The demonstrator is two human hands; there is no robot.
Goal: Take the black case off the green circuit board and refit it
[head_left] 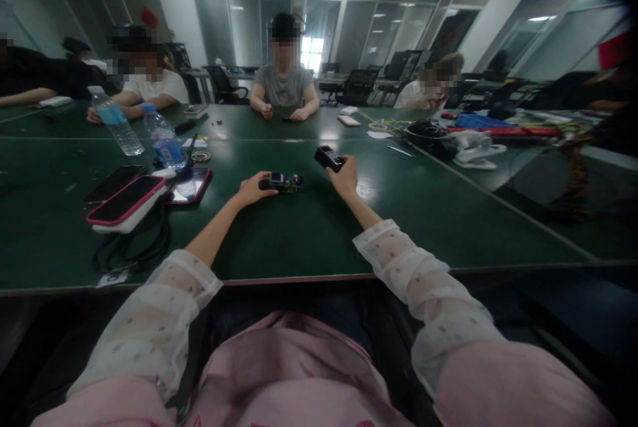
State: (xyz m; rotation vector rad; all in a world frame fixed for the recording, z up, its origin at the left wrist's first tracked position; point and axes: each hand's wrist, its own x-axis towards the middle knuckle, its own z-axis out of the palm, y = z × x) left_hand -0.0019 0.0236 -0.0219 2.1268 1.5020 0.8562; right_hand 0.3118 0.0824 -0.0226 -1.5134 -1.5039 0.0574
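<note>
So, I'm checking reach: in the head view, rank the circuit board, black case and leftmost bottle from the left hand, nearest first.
1. Circuit board: held by the left hand.
2. Black case: rightward, in the right hand.
3. Leftmost bottle: leftward, on the table.

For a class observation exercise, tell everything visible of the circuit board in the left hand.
The circuit board looks oblong and crowded with small components, bluish near its right end. A small dark screen with a pale border sits on its left part. The left hand holds its left end, at or just above the green table; contact is unclear. Finer detail is blurred.
</note>
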